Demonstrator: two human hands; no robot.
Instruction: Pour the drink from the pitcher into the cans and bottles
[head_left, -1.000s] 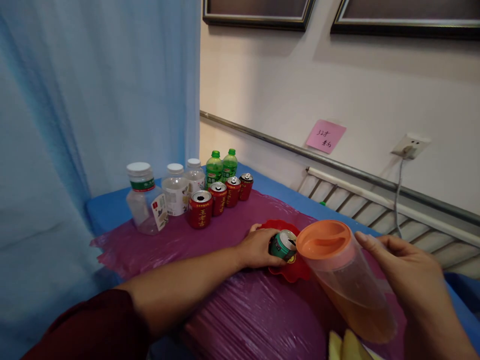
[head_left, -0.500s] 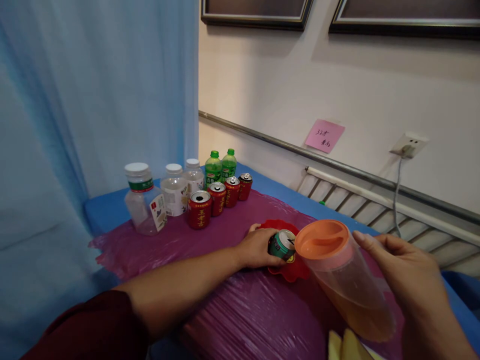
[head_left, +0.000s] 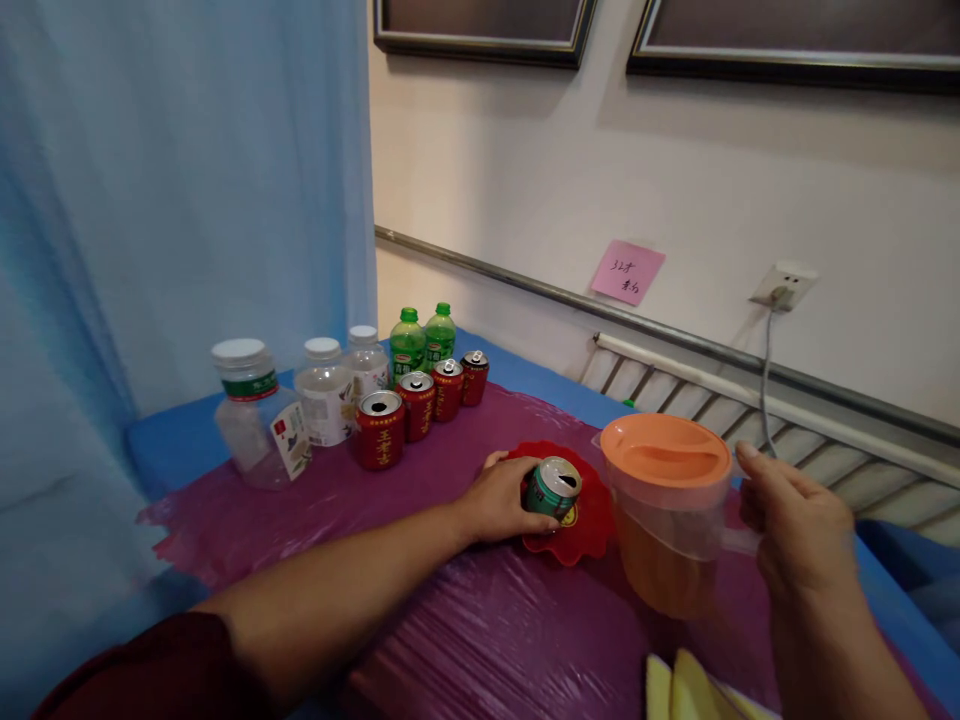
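Note:
My left hand (head_left: 504, 500) is wrapped round a small green can (head_left: 553, 492) with an opened top. The can is over a red scalloped mat (head_left: 581, 535). My right hand (head_left: 799, 515) grips the handle of a clear plastic pitcher (head_left: 667, 540), which holds amber liquid under an orange lid (head_left: 666, 450). The pitcher is nearly upright, just right of the can and apart from it. Whether its base touches the table cover is hard to tell.
Red cans (head_left: 380, 430) stand in a slanting row at the left. Behind them are clear jars (head_left: 259, 430) with white lids and green bottles (head_left: 407, 345). A yellow cloth (head_left: 690, 685) lies at the front edge of the purple plastic sheet (head_left: 480, 640). A radiator (head_left: 675, 385) runs along the wall.
The pitcher has swung from a steep tilt toward the can to nearly upright, and its lid has moved away from the can. My left hand keeps its hold on the can.

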